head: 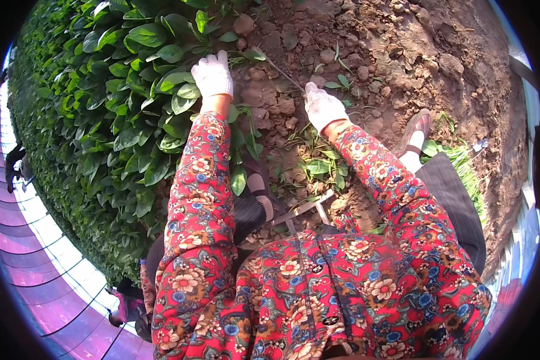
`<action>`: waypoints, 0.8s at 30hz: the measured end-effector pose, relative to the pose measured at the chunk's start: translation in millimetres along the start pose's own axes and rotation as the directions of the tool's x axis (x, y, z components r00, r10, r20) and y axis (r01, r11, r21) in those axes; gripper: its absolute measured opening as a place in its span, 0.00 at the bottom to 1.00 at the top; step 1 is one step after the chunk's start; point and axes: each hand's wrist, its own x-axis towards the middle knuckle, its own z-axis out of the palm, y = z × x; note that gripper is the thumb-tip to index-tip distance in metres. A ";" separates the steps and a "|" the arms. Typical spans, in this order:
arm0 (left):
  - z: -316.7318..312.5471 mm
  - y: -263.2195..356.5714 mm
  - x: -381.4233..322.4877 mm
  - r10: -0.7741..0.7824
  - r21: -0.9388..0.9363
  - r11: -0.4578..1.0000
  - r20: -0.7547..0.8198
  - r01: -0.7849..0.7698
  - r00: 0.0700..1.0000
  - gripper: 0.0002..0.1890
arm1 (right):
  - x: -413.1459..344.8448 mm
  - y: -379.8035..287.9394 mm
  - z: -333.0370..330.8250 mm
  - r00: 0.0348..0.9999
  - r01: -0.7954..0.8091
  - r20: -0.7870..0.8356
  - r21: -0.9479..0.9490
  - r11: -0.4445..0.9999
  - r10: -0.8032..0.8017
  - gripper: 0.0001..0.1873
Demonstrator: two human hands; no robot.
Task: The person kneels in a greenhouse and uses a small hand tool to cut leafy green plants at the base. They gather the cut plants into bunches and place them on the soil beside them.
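My left hand (pixel 213 75), in a white knitted glove, reaches into the edge of a dense bed of leafy green plants that look like spinach (pixel 130 103). Its fingertips are partly out of sight among the leaves, so I cannot tell whether they grip a stem. My right hand (pixel 322 107), gloved too, is closed around the near end of a thin long-shafted tool (pixel 281 70). That shaft slants up and left over the soil; its far tip lies close to a few leaves (pixel 254 55), right of my left hand.
Cracked, cloddy soil (pixel 387 58) covers the right side. Loose cut leaves (pixel 319 166) lie between my feet. A small stool-like frame (pixel 306 208) is just before my body. Beside my right leg is a heap of greens (pixel 465 175). Another person (pixel 128 308) is at the lower left.
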 end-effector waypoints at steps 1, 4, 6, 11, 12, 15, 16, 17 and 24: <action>2.1 0.7 0.5 0.009 0.000 1.000 -0.032 -0.009 0.999 0.12 | -0.7 -0.4 -3.2 1.000 0.008 -0.016 0.006 1.000 -0.008 0.13; 3.7 2.7 0.6 0.032 0.013 0.999 -0.092 -0.031 0.995 0.11 | -2.4 -2.3 -8.9 0.996 0.035 -0.081 0.035 0.999 -0.032 0.13; 3.3 0.6 -4.2 0.035 -0.011 0.999 -0.077 -0.036 0.996 0.12 | 6.1 -8.9 -4.7 0.993 0.038 -0.115 0.016 0.999 -0.036 0.13; 2.3 0.8 -3.5 0.037 -0.026 0.999 -0.078 -0.040 0.996 0.14 | 25.7 -23.1 -6.9 0.999 0.000 -0.046 -0.082 0.997 -0.004 0.15; 2.1 -0.9 -4.4 0.032 -0.026 0.999 -0.067 -0.034 0.997 0.15 | 26.6 -26.6 -5.9 0.999 0.026 -0.038 -0.027 0.999 -0.027 0.15; 2.8 -0.6 -5.4 0.040 -0.049 0.998 -0.092 -0.044 0.995 0.14 | 19.2 -28.2 5.4 1.000 -0.005 0.006 0.069 0.998 0.004 0.13; 3.7 -1.3 -5.4 0.045 -0.060 0.997 -0.112 -0.052 0.993 0.14 | 13.1 -26.2 10.3 1.000 -0.011 0.006 0.083 0.996 0.011 0.13; 4.5 -3.4 -5.4 0.045 -0.062 0.997 -0.105 -0.051 0.993 0.14 | 5.4 -23.4 14.1 1.000 -0.018 0.006 0.097 0.995 0.018 0.13; 6.0 -1.2 -4.0 -0.024 -0.033 0.999 -0.055 0.022 0.998 0.11 | -6.3 -13.8 4.4 0.998 0.020 -0.068 0.082 0.996 -0.015 0.16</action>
